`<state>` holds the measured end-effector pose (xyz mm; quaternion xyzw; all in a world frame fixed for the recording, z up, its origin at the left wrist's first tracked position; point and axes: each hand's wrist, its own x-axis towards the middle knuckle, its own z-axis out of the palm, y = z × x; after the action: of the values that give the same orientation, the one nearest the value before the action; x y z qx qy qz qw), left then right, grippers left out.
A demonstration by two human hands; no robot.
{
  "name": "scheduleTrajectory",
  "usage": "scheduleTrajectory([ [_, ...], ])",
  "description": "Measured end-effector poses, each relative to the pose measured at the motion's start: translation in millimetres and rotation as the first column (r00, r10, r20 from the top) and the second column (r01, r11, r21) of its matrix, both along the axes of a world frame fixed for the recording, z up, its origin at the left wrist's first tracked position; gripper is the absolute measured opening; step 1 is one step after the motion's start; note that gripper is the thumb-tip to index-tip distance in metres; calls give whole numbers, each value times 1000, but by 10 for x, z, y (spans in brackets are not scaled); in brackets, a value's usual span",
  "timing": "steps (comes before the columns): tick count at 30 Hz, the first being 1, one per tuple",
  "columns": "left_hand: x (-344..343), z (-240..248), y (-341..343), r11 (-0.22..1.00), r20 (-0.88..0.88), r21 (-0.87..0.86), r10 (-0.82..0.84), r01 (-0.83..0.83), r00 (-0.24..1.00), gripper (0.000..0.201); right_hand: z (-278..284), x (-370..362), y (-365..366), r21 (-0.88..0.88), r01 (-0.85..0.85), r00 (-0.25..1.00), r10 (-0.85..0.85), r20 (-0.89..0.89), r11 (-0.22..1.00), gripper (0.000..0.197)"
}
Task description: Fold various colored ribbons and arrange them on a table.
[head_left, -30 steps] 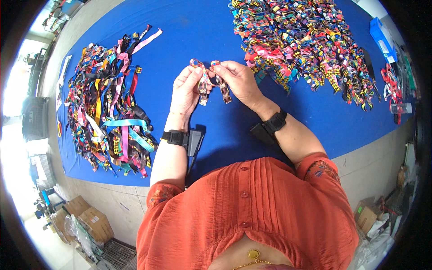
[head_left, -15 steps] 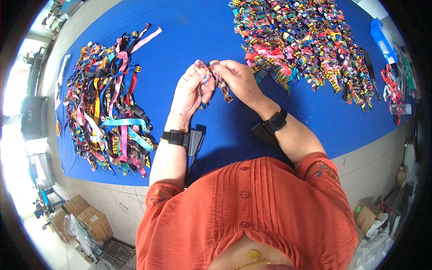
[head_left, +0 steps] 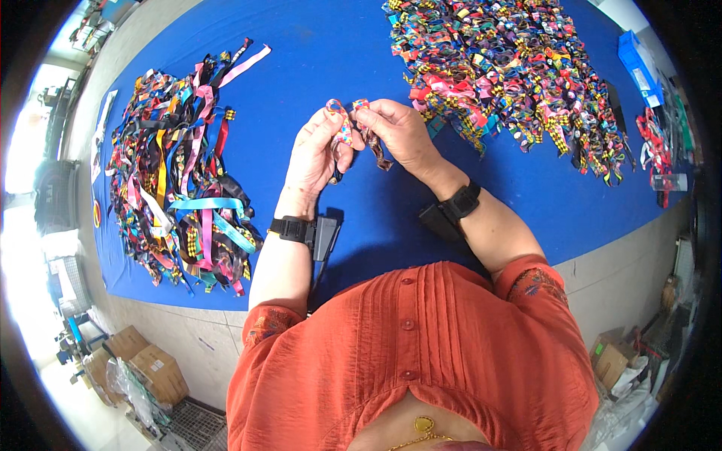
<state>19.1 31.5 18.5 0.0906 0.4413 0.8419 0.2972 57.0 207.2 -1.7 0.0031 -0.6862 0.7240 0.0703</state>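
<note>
Above the blue cloth, my left hand (head_left: 312,154) pinches a patterned fabric ribbon (head_left: 342,129), mostly red with bright flecks. A dark end of material hangs below its fingers. Close by on the right, my right hand (head_left: 402,135) grips a ribbon end (head_left: 361,105) of similar pattern between thumb and fingers, and a brown piece dangles beneath. The two hands are a small gap apart. Whether both hold one ribbon or separate pieces I cannot tell.
Loose ribbons (head_left: 180,161) in many colours lie in a heap at the left. A large pile of looped ribbon pieces (head_left: 496,68) covers the back right. Beyond it stand a blue box (head_left: 641,68) and red straps (head_left: 656,146). Cardboard boxes (head_left: 154,368) sit on the floor.
The ribbon in my left hand has turned slightly and shows a wider face. The dangling end at my right hand has shifted a little; both hands stay nearly in place.
</note>
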Motion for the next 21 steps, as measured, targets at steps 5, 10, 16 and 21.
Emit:
scheduleTrajectory([
  [5, -8, -1, -13, 1000, 29, 18, 15, -16, 999, 22, 158, 28, -6, -85, 36, 997, -30, 74, 996, 20],
  [10, -27, -59, -14, 998, 47, -24, 66, -65, 997, 22, 177, 43, 17, -142, 10, 995, 5, 103, 990, 19],
  [16, 12, -15, 26, 994, 29, -72, 89, -87, 996, 21, 148, 42, 2, -249, -13, 999, 25, 45, 968, 18],
  [21, 28, -5, 52, 990, -37, -135, 37, -42, 999, 20, 94, 43, 13, -253, -37, 997, 53, 58, 967, 16],
])
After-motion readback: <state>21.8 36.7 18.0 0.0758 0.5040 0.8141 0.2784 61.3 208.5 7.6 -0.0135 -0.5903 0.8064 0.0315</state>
